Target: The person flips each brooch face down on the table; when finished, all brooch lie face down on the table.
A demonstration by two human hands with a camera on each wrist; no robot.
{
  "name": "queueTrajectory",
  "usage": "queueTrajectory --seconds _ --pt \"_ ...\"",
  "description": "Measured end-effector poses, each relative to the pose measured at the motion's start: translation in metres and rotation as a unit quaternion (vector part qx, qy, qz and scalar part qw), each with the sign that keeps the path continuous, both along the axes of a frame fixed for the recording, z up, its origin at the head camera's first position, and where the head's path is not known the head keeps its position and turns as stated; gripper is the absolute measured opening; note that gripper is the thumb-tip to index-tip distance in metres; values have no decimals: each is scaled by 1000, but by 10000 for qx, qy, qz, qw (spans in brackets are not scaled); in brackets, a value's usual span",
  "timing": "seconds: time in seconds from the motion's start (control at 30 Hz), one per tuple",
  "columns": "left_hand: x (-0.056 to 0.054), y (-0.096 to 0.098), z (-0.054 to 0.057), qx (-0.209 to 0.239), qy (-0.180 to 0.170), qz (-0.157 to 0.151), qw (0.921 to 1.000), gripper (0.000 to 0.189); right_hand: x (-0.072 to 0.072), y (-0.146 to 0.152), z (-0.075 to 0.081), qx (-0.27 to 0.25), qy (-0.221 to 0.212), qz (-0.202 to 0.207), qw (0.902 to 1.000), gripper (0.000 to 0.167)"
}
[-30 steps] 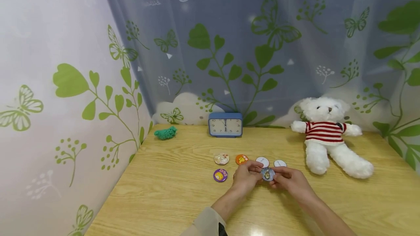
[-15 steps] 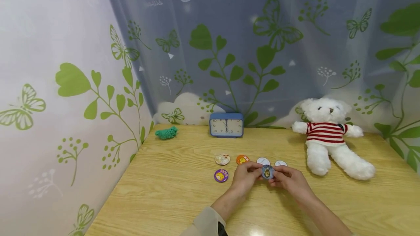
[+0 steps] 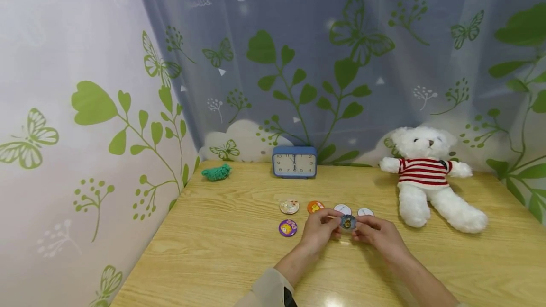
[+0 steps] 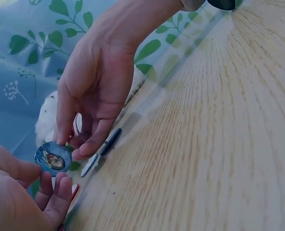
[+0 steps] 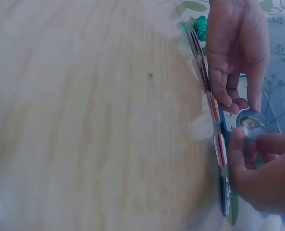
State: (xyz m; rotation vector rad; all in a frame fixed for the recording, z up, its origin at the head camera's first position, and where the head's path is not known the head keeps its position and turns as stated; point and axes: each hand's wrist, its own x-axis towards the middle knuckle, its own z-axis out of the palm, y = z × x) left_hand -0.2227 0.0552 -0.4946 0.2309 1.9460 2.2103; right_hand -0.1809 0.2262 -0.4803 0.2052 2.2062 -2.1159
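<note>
A round blue pin badge [image 3: 348,222] with a yellowish-brown figure is held above the table between both hands. My left hand [image 3: 317,230] pinches its left edge with thumb and fingers, while my right hand [image 3: 381,237] pinches the right edge. In the left wrist view the printed face of the blue badge [image 4: 53,159] shows between the fingertips. Just behind the hands lie two white-looking badges, one farther left [image 3: 342,209] and one farther right [image 3: 365,212]. An orange badge [image 3: 314,207] lies by the left fingers, partly covered by them.
A purple badge [image 3: 287,228] and a cream badge [image 3: 289,206] lie left of the hands. Along the back of the wooden table [image 3: 204,240] stand a blue clock [image 3: 295,162] and a green yarn-like bundle [image 3: 216,173]. A white teddy bear [image 3: 422,174] sits at the right.
The blue badge has risen slightly and its face has tilted, first toward the camera and then flatter. Both hands keep hold of it; the other badges stay in place.
</note>
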Motion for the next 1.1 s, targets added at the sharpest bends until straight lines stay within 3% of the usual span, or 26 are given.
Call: queueTrajectory --seconds 0.2,0.87,1.1 --pt "1 -2 1 160 -81 -188 9997 15 0 1 0 -184 71 63 9998 37" --pt "2 -4 7 21 -406 -77 9991 11 2 1 1 -335 119 201 9992 38" --pt "2 -4 7 87 -366 -87 9993 22 2 1 0 -322 289 163 9989 33"
